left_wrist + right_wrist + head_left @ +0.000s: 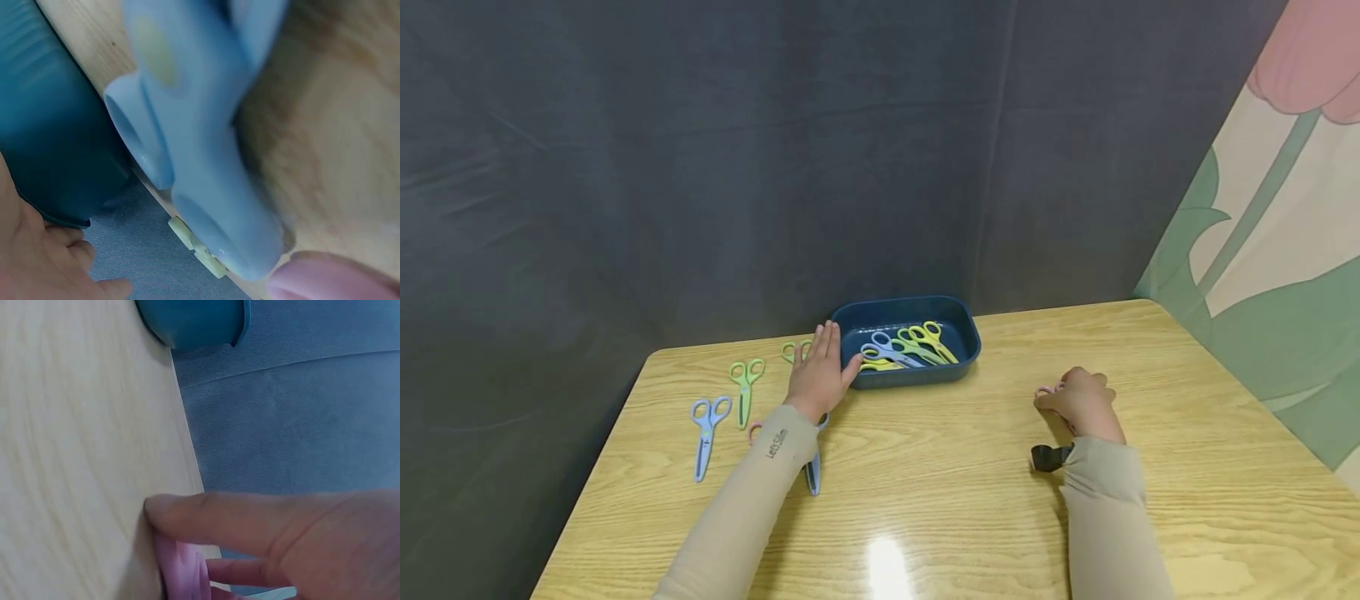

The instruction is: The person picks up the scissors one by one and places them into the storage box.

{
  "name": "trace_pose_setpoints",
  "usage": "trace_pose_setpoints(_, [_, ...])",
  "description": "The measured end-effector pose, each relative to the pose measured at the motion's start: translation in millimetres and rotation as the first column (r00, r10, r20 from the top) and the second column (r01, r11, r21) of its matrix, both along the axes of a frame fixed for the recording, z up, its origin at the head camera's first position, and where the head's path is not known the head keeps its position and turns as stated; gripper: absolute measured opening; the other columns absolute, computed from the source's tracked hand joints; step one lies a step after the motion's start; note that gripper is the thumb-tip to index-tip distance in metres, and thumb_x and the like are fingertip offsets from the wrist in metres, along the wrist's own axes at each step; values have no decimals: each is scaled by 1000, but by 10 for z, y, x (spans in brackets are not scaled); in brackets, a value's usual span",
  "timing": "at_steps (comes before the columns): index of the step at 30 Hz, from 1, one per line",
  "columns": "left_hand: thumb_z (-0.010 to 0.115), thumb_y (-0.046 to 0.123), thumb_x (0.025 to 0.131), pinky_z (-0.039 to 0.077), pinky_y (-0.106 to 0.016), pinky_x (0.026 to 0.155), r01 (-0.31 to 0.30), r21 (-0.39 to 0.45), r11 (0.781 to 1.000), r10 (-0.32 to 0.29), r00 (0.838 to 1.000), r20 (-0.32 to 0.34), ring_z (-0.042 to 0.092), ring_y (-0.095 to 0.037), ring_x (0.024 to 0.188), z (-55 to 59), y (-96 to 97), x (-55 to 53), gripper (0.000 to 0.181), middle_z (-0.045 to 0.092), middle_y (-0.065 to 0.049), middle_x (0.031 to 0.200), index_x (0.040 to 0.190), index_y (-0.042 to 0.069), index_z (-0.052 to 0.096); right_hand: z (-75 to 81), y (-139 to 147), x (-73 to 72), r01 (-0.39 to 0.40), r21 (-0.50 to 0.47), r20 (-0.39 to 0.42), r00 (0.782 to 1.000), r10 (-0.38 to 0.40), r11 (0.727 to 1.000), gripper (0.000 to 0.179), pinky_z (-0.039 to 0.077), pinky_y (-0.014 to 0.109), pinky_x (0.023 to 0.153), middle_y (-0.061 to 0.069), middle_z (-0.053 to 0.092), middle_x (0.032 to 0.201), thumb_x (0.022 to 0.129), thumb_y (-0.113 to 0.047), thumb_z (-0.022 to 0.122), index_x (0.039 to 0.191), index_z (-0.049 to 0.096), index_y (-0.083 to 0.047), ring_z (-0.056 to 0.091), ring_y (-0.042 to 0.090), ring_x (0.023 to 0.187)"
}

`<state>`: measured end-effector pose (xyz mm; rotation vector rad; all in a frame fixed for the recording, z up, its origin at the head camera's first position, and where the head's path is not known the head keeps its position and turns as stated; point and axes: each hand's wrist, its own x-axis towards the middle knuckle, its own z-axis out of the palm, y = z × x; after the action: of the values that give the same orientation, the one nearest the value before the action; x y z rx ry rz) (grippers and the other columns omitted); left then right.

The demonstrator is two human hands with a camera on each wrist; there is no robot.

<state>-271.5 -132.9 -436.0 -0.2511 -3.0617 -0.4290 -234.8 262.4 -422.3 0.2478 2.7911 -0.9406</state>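
Observation:
My left hand (820,379) lies with straight fingers along the left end of a dark blue bin (917,380). Inside the bin are blue scissors (891,352) along with several green and yellow ones. Under my left forearm lie blue-handled scissors (187,119), large in the left wrist view, and pink scissors (331,280), partly covered by the sleeve in the head view. Off to the right, my right hand (1084,402) pinches pink scissors (181,565) at the tabletop, thumb and fingers around the handle. Their blades are hidden behind the hand.
On the table's left side lie blue scissors (705,433) and green scissors (744,392), with another green pair (789,352) partly behind my left hand. A dark curtain (775,167) hangs behind the table. A painted wall (1285,317) borders the right.

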Motion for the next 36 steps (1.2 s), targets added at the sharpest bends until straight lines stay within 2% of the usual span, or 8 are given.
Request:
trace_pose_setpoints(3, [34, 54, 108, 4, -57, 123, 0, 2, 1000, 0, 1000, -4, 6, -28, 156, 5, -2, 2, 78, 11, -14, 169, 162, 3, 10, -26, -15, -9, 3, 21, -40, 999, -2, 1000, 43, 43, 56, 75, 40, 43, 104, 86, -23, 68, 100, 59, 17, 39, 55, 94])
trace_pose_setpoints(7, [34, 54, 108, 4, -57, 123, 0, 10, 1000, 0, 1000, -2, 6, -28, 156, -1, -12, -1, 78, 10, -14, 169, 162, 3, 11, -55, -40, -38, 15, 57, -77, 997, -11, 998, 29, 39, 50, 72, 29, 44, 93, 84, -23, 67, 77, 58, 4, 39, 47, 86])
trace_pose_setpoints(11, [34, 55, 107, 5, -57, 123, 1, 9, 1000, -1, 1000, 4, 5, -27, 156, -14, -21, -6, 79, 8, -13, 169, 162, 3, 10, -72, -50, -50, 31, 67, -94, 995, -25, 997, 29, 38, 50, 73, 28, 45, 91, 84, -23, 67, 76, 57, 2, 40, 46, 85])
trace_pose_setpoints(14, [34, 55, 107, 6, -58, 123, 2, 11, 1000, -2, 1000, 3, 5, -27, 156, -21, -24, -8, 79, 7, -13, 169, 162, 4, 9, -78, -54, -34, 47, 47, -104, 994, -41, 998, 31, 39, 51, 74, 30, 46, 94, 84, -23, 66, 81, 59, 6, 40, 47, 86])
trace_pose_setpoints(20, [34, 54, 108, 4, -57, 123, 6, 20, 1000, -6, 1000, 12, 3, -26, 156, -6, -12, -3, 79, 5, -12, 170, 162, 4, 8, -48, -46, -10, 92, -17, -121, 988, -93, 996, 51, 45, 59, 82, 44, 44, 117, 88, -23, 57, 112, 56, 22, 45, 55, 98])
trace_pose_setpoints(26, [35, 53, 108, 3, -57, 123, 4, 22, 1000, -4, 1000, 29, 3, -28, 156, 35, 6, 15, 78, 5, -13, 170, 162, 3, 7, -26, -44, -8, 110, -64, -140, 983, -118, 992, 51, 48, 48, 79, 38, 50, 109, 89, -23, 55, 114, 52, 22, 46, 41, 93])
trace_pose_setpoints(30, [35, 53, 108, 2, -57, 123, 6, 24, 1000, -7, 1000, 27, 4, -28, 156, 42, 8, 19, 78, 6, -13, 170, 162, 4, 7, -7, -51, 6, 114, -118, -161, 978, -133, 986, 61, 48, 54, 87, 41, 48, 120, 94, -27, 55, 130, 45, 21, 46, 43, 101])
trace_pose_setpoints(36, [35, 54, 108, 4, -58, 122, 7, 14, 1000, -7, 1000, 6, 6, -29, 156, 33, 11, 14, 79, 9, -15, 169, 162, 2, 9, 5, -65, 6, 141, -161, -207, 963, -173, 977, 53, 49, 47, 81, 35, 51, 117, 96, -28, 55, 124, 53, 16, 49, 41, 102])
